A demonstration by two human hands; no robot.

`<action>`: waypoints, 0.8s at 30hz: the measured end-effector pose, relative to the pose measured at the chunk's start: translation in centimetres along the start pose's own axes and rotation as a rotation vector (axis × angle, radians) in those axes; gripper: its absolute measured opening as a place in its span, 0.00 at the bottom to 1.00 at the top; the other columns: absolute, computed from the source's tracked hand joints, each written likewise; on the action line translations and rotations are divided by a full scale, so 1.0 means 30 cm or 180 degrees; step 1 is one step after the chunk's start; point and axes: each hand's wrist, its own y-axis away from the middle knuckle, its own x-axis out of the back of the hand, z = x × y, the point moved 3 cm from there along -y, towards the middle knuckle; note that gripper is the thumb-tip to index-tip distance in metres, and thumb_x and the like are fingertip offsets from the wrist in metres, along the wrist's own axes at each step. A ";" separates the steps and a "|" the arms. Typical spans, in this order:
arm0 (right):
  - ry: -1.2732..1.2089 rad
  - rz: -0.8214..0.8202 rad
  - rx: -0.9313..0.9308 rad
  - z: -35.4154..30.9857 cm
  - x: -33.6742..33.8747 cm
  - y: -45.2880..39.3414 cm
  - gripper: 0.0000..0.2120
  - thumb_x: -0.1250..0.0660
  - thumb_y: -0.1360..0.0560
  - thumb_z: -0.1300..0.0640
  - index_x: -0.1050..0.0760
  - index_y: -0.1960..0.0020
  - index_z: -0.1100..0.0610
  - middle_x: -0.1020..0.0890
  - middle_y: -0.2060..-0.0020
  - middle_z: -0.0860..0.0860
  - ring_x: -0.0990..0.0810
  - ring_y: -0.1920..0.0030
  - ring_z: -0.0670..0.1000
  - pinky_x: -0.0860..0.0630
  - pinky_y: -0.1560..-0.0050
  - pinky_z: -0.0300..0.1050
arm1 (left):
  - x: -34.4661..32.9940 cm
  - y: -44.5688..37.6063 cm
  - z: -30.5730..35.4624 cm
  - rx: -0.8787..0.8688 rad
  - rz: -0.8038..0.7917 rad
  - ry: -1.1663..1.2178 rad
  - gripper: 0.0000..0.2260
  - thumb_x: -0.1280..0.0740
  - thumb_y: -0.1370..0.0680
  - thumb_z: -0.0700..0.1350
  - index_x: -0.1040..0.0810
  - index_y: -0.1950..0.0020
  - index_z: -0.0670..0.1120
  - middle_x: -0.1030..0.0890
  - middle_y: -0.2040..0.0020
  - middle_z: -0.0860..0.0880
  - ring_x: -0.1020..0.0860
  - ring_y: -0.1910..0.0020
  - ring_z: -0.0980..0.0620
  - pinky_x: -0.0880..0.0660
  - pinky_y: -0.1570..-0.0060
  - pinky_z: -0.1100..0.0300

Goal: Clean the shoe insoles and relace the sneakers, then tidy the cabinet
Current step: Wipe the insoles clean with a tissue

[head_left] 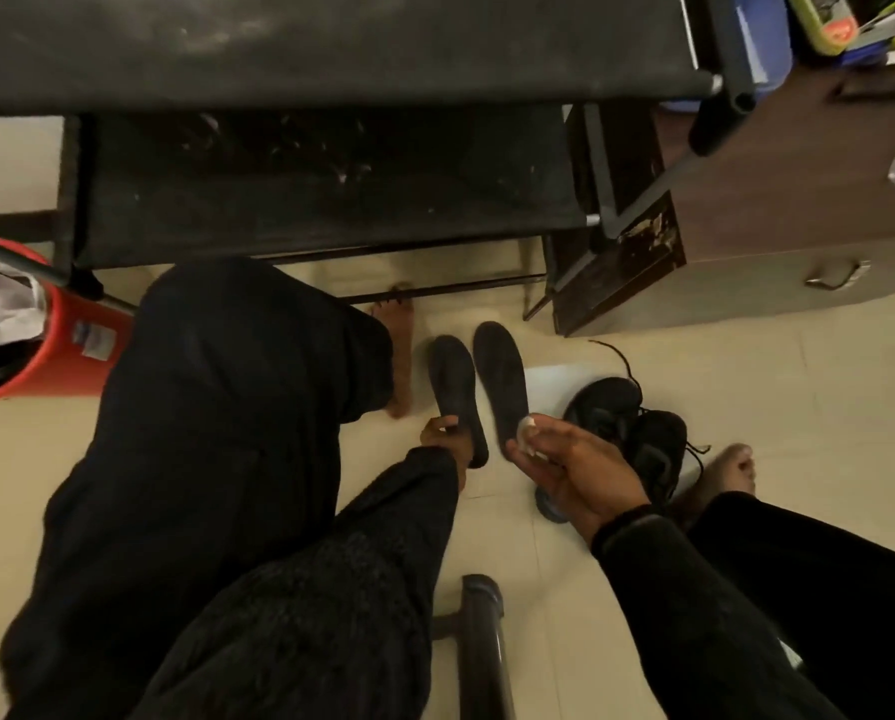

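Observation:
Two dark insoles are held over the pale tiled floor. My left hand (pixel 448 439) grips the left insole (pixel 453 381) near its heel. The right insole (pixel 502 379) is in my right hand (pixel 575 465), which also pinches a small white wipe (pixel 527 433) against the insole's heel. Behind my right hand, two black sneakers (pixel 627 428) lie on the floor, a loose black lace (pixel 619 358) trailing from them.
A black fabric shoe rack (pixel 331 189) stands ahead, and a dark wooden cabinet (pixel 746 241) with a metal handle is to its right. At the left is a red bucket (pixel 66 356) holding a plastic bag. My bare feet rest on the floor. A black tube (pixel 484 641) lies near me.

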 end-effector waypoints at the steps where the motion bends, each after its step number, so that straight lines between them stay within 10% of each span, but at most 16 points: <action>1: -0.0013 0.0023 0.0009 -0.003 0.001 -0.001 0.12 0.31 0.25 0.69 0.20 0.42 0.66 0.16 0.46 0.64 0.14 0.49 0.60 0.17 0.46 0.51 | -0.007 -0.011 0.002 0.0013 0.0009 -0.0020 0.24 0.35 0.19 0.38 0.35 0.23 0.44 0.29 0.27 0.44 0.28 0.29 0.42 0.29 0.60 0.67; 7: 0.0056 0.0042 0.0184 -0.061 -0.017 0.041 0.13 0.35 0.23 0.73 0.22 0.41 0.63 0.18 0.44 0.62 0.14 0.49 0.57 0.18 0.44 0.48 | -0.080 0.050 0.108 -0.0215 0.0614 -0.0257 0.20 0.31 0.20 0.49 0.28 0.30 0.44 0.28 0.31 0.50 0.27 0.34 0.49 0.32 0.40 0.63; 14: -0.0168 -0.0215 0.1127 -0.217 -0.048 0.261 0.14 0.30 0.26 0.72 0.22 0.41 0.68 0.15 0.48 0.63 0.15 0.47 0.59 0.18 0.45 0.47 | -0.165 0.401 0.525 -0.0718 -0.0676 -0.0417 0.06 0.34 0.18 0.48 0.22 0.54 0.50 0.18 0.55 0.47 0.23 0.63 0.55 0.28 0.61 0.62; 19: 0.0051 -0.0377 0.2004 -0.286 -0.060 0.510 0.11 0.28 0.26 0.69 0.20 0.44 0.65 0.16 0.48 0.64 0.15 0.49 0.57 0.20 0.46 0.47 | -0.091 0.954 0.770 -0.1457 -0.1578 -0.1359 0.20 0.33 0.20 0.59 0.17 0.41 0.43 0.16 0.51 0.44 0.19 0.55 0.49 0.20 0.50 0.57; 24: 0.0635 -0.0732 0.2441 -0.262 -0.181 0.705 0.10 0.27 0.26 0.65 0.18 0.44 0.60 0.14 0.50 0.58 0.15 0.46 0.56 0.21 0.44 0.50 | 0.144 1.269 0.769 -0.2718 -0.1352 -0.1876 0.13 0.24 0.25 0.45 0.16 0.42 0.43 0.13 0.51 0.44 0.15 0.50 0.50 0.18 0.48 0.58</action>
